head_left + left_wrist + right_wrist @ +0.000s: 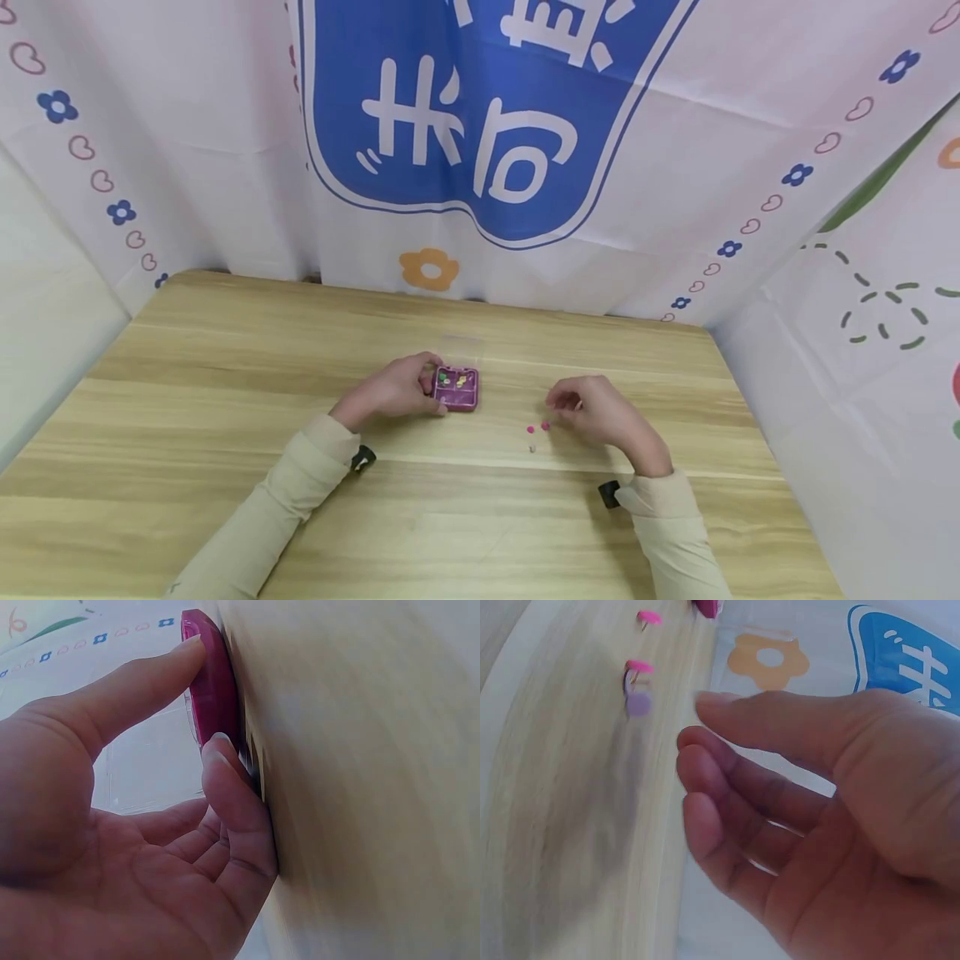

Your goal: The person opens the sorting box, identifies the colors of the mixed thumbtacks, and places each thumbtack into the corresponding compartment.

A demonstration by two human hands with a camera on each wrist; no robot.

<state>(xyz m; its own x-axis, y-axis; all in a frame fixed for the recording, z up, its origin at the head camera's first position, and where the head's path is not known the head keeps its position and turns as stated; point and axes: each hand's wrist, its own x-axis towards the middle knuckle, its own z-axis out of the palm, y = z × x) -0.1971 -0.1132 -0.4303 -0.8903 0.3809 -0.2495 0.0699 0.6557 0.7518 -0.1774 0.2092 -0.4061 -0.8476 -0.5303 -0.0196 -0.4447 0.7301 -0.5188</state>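
Observation:
My left hand (pixel 397 387) grips a small magenta compartment box (pixel 459 408) by its left side, with thumb and fingertips on its edges in the left wrist view. The box's clear lid (pixel 462 348) stands open at the back. Inside lie small green, yellow and white pieces (pixel 461 381). My right hand (pixel 596 410) hovers over the table with loosely curled fingers and nothing visible between them. Near it lie two pink studs (pixel 531 429) with thin posts, one beside a lilac flat-headed piece (pixel 638 703) in the right wrist view. A tiny pale piece (pixel 532 448) lies closer to me.
Light wood-grain table (pixel 450 517) carries everything. A white printed curtain (pixel 247 192) with a blue emblem hangs along its back edge, and more white cloth (pixel 840 400) borders the right side. Black straps (pixel 610 494) show at both wrists.

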